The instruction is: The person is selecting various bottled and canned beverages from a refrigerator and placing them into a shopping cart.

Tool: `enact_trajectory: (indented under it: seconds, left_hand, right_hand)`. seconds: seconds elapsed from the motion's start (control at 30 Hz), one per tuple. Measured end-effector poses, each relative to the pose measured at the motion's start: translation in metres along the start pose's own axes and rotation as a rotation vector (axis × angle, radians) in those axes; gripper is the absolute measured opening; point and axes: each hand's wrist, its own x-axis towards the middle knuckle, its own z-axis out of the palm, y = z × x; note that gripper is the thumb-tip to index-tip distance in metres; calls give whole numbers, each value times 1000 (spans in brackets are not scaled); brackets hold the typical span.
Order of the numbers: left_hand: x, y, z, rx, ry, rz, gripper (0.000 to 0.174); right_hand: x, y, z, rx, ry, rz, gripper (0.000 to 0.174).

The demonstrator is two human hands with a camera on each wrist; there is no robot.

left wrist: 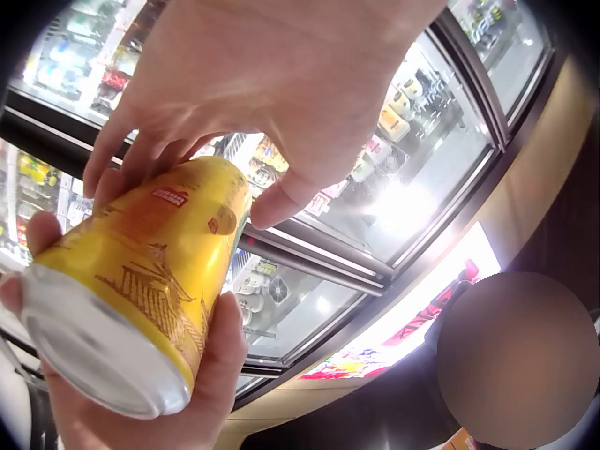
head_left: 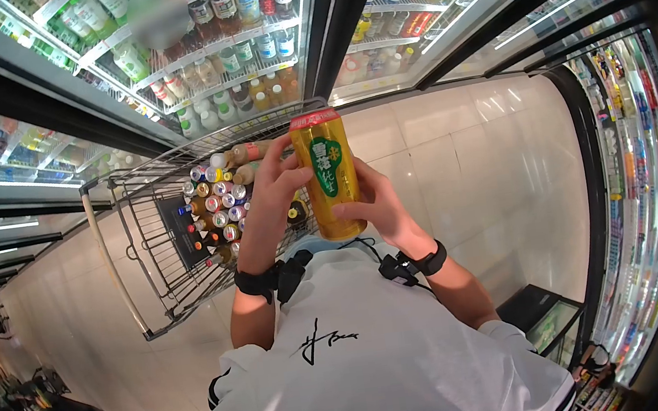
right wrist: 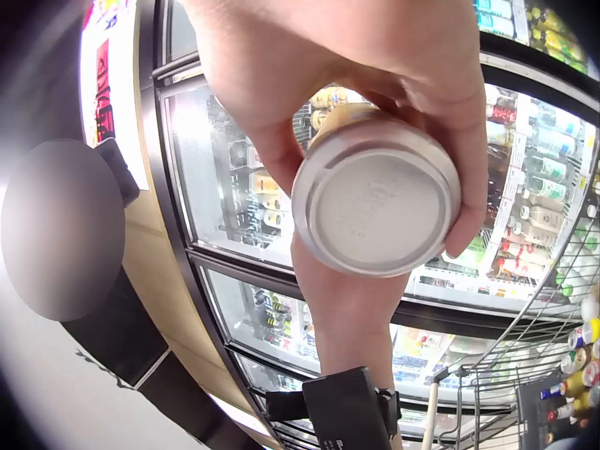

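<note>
A tall gold beer can [head_left: 335,176] with a green label and red top band is held up before the chest. My left hand [head_left: 267,201] holds its upper left side, the thumb lying against the label. Lower down on the right, my right hand [head_left: 383,211] grips the can. In the left wrist view the can's side [left wrist: 159,262] shows a brown line drawing, with the right hand [left wrist: 220,375] wrapped round near the base. The can's silver bottom [right wrist: 380,211] faces the camera in the right wrist view, below the right hand [right wrist: 366,47].
On the left stands a wire shopping cart [head_left: 119,272] loaded with several bottles and cans [head_left: 217,199]. Drink coolers with shelves of bottles [head_left: 228,53] line the far side. Another stocked shelf [head_left: 633,135] runs along the right, beyond the tiled floor [head_left: 499,184].
</note>
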Motion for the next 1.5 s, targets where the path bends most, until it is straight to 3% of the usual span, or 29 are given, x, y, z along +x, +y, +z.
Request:
enact_trajectory:
  seconds: [0.2, 0.37, 0.4, 0.47, 0.5, 0.57, 0.63, 0.77, 0.8, 0.83, 0.9, 1.03, 1.17, 1.23, 1.3, 1.5]
  left_hand:
    - [19, 0, 33, 26, -119, -49, 61]
    - [46, -26, 68, 86, -189, -7, 66]
    - [52, -25, 104, 61, -172, 0, 67]
    - [62, -37, 101, -11, -140, 21, 70]
    - [75, -47, 130, -36, -122, 43, 71]
    - [86, -66, 148, -83, 45, 53, 74]
    - [105, -83, 162, -49, 30, 53, 76]
    - [148, -113, 262, -46, -73, 39, 63]
    - [154, -127, 299, 127, -110, 159, 59]
    - [165, -130, 317, 139, -118, 157, 59]
    - [186, -142, 369, 45, -167, 12, 59]
    - [216, -165, 431, 136, -207, -1, 58]
    - [241, -181, 473, 164, -200, 7, 57]
    - [254, -185, 496, 178, -242, -4, 57]
    - [262, -190, 508, 211, -163, 36, 58]
    - [287, -184, 518, 191, -167, 79, 59]
  right_hand:
    - [-23, -22, -15, -53, 120, -100, 83]
    - [-33, -15, -68, -67, 140, -233, 87]
    - [-44, -34, -88, -31, 141, -252, 90]
    - [-32, -29, -97, -12, 120, -237, 95]
    - [-41, -46, -126, -15, 87, -217, 98]
    - [-38, -43, -153, -10, 93, -152, 92]
    - [-44, -39, -182, 20, 82, -224, 89]
    - [-70, -72, -268, 130, 40, -382, 76]
    - [-84, -85, -297, 146, 41, -395, 76]
    - [-90, -94, -314, 151, 57, -366, 74]
    - [-112, -116, -358, 173, 74, -341, 73]
    - [-143, -143, -417, 257, 63, -386, 73]
    - [-156, -152, -451, 269, 71, -440, 85]
    - [-158, -154, -464, 190, 141, -572, 92]
    - [-157, -158, -474, 201, 142, -562, 94]
    - [-127, -178, -500, 273, 99, -523, 100]
